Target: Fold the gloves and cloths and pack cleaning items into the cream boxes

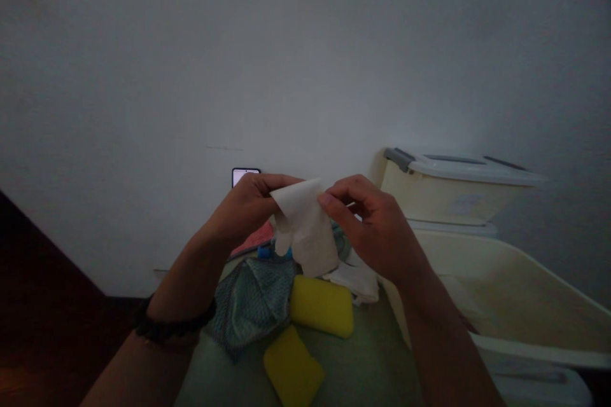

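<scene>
A white cloth glove (312, 235) hangs between my two hands, with a thumb-like piece drooping at its left side. My left hand (251, 203) is closed on its upper left edge, and some of the fingers are hidden behind the fabric. With thumb and forefinger, my right hand (365, 219) pinches the upper right edge. Below lie a yellow sponge (322, 305), a second yellow sponge (292, 365) and a crumpled grey-green cloth (258, 296). Another white cloth piece (358, 278) rests under my right hand.
An open cream bin (506, 254) stands at the right, with a lidded storage box (449, 194) behind it. A phone (244, 175) leans by the wall, partly behind my left hand. A red cloth (252, 240) lies beyond my left wrist. The pale wall (296, 63) closes off the back.
</scene>
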{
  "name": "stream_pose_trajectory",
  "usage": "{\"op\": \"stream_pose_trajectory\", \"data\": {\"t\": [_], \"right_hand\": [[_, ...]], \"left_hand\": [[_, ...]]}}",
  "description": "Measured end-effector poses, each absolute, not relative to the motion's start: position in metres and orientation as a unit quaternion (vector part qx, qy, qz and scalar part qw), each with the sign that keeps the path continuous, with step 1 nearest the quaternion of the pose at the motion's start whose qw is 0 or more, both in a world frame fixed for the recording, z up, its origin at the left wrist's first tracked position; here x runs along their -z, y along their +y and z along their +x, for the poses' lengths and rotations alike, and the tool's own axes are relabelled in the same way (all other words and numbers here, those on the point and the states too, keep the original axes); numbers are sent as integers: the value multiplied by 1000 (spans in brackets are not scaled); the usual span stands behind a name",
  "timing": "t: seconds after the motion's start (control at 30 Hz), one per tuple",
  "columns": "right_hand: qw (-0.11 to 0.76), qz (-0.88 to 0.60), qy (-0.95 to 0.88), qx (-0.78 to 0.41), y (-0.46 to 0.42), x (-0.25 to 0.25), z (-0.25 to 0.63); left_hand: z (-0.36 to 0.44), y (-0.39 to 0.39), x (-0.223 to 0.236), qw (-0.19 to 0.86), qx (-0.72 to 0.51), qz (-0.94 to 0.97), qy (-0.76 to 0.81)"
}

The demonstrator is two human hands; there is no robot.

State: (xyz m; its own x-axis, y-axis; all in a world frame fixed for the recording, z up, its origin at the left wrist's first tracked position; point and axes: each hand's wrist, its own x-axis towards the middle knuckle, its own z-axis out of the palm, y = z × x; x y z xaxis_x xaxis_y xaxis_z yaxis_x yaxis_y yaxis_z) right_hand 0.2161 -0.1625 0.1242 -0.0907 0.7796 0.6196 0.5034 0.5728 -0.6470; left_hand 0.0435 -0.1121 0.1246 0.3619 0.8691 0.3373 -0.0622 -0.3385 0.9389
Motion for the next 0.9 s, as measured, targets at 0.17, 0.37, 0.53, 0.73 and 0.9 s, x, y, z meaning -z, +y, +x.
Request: {"op": "stream_pose_trajectory", "data": {"t": [0.17,0.37,0.53,0.73,0.9], "right_hand": [[485,-439,-744,-131,-162,-124,216],[485,-444,-748,-86,-161,-121,215],[469,-443,-761,-76,-162,-122,213],[457,-438,-764,-127,-163,-122,215],[470,-413,-756,-195,-162,-121,214]], "left_hand": [[46,-113,-129,436,-544,639,324],[45,-113,-128,439,-542,635,332],[42,-111,-126,457,-521,656,301],[40,-111,-125,470,-512,655,296],[38,-112,-126,495,-524,621,309]]}}
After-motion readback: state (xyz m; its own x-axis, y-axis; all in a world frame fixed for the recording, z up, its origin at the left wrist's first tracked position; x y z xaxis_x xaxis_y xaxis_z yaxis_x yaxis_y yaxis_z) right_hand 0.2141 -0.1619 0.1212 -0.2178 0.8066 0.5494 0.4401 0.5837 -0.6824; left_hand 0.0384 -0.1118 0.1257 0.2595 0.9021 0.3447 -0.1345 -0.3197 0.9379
